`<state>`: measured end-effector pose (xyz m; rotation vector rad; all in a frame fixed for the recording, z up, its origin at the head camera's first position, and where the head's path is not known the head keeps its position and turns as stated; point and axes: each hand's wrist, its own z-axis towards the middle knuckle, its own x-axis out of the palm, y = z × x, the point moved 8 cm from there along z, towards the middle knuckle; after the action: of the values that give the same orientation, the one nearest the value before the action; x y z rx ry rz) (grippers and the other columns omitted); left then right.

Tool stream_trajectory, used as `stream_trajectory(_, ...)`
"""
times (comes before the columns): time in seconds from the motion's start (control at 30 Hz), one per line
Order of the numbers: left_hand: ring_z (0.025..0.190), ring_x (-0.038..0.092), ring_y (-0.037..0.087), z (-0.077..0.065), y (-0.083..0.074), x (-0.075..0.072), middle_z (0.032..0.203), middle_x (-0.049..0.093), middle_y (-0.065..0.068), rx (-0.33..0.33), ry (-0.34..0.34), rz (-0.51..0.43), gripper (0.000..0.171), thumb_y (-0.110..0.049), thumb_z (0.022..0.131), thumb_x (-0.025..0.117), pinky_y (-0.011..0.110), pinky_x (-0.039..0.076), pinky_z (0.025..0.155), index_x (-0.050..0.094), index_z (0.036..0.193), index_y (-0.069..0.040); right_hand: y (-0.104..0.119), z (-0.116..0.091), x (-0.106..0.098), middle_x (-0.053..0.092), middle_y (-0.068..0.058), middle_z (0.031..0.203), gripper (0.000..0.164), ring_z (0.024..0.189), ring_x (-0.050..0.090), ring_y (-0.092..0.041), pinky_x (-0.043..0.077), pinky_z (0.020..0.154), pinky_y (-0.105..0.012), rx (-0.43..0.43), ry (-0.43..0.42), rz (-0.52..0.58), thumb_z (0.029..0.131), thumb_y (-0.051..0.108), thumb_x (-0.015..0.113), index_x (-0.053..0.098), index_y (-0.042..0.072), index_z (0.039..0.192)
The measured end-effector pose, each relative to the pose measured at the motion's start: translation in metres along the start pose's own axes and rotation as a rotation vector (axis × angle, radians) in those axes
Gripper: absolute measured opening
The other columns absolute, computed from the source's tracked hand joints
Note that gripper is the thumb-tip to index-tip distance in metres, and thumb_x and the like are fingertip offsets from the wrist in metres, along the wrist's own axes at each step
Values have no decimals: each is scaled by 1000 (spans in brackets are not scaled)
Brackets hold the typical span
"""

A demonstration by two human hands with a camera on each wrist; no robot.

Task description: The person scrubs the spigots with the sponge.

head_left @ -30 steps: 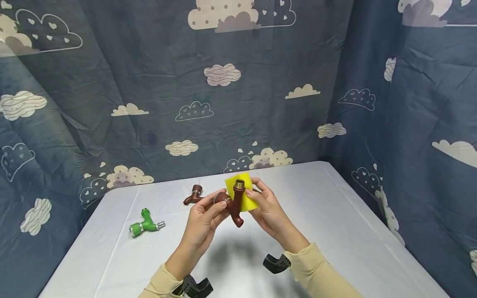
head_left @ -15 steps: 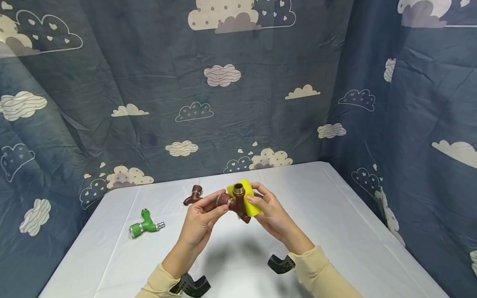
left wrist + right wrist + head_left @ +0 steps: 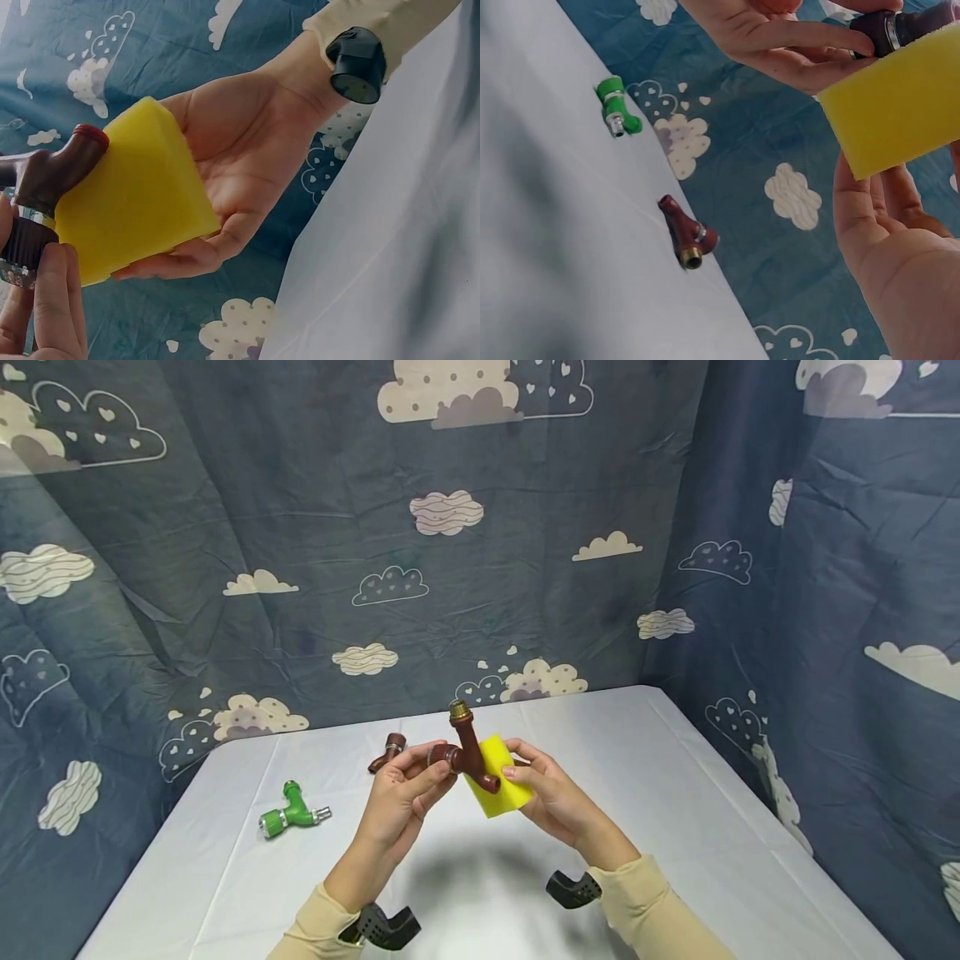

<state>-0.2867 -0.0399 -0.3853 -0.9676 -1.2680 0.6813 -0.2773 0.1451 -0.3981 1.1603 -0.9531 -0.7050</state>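
Observation:
Above the table my left hand pinches a brown faucet by its ridged knob, the brass threaded end pointing up. My right hand grips a yellow sponge between thumb and fingers, close behind the faucet's spout. In the left wrist view the sponge lies against or just beside the faucet's body; whether they touch along the whole side cannot be told. The right wrist view shows the sponge covering much of the faucet, with the knob in the left fingers.
A second brown faucet lies on the white table behind the left hand. To the left lies a green faucet with a metal nozzle. Dark cloud-patterned cloth hangs around the back and sides.
The held faucet has been tilted, its brass end swinging up and left. Lower and slightly to the right, the sponge has shifted down along the faucet with the right hand.

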Motion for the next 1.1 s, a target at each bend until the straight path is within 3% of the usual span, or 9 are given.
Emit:
stream_trajectory(0.3, 103, 78, 15, 3, -4, -3, 110, 77, 4, 43, -39, -62, 28, 10, 99, 68, 33, 65, 98, 73, 120, -8, -4, -4, -1, 64, 0, 127, 26, 110, 66, -17, 61, 97, -27, -10, -48, 54, 106, 16, 53, 53, 22, 131)
stream_trajectory(0.57, 96, 80, 14, 6, -5, -6, 103, 77, 1, 105, -92, -130, 24, 9, 100, 67, 34, 65, 99, 71, 109, -13, 2, -6, -5, 60, -3, 127, 25, 110, 64, -20, 62, 96, -26, -85, -215, 10, 105, 14, 57, 55, 21, 130)
stream_trajectory(0.7, 95, 81, 16, 7, -4, -8, 102, 76, 2, 116, -123, -123, 20, 7, 99, 70, 34, 65, 98, 69, 106, -11, 12, -8, -6, 59, -11, 131, 32, 115, 65, -23, 62, 96, -25, -195, -351, -173, 102, 9, 66, 55, 10, 132)
stream_trajectory(0.83, 92, 82, 17, 7, -2, -11, 101, 77, 3, 115, -158, -67, 19, 5, 96, 76, 35, 66, 95, 66, 103, -10, 26, -15, -4, 63, -14, 131, 38, 115, 67, -21, 59, 100, -23, -346, -481, -457, 96, 5, 77, 59, 5, 129)
stream_trajectory(1.0, 85, 82, 17, 7, -3, -15, 95, 79, 4, 145, -192, 16, 20, 4, 93, 80, 36, 68, 90, 67, 99, -9, 38, -23, 4, 63, -11, 134, 40, 121, 63, -25, 58, 98, -38, -534, -586, -801, 87, 5, 85, 65, 10, 121)
stream_trajectory(1.1, 83, 82, 18, 6, -6, -19, 93, 80, 3, 170, -208, 47, 19, 7, 93, 78, 36, 68, 88, 69, 102, -7, 41, -26, 8, 61, -13, 135, 40, 126, 63, -30, 61, 98, -46, -618, -595, -922, 84, 5, 87, 67, 12, 118)
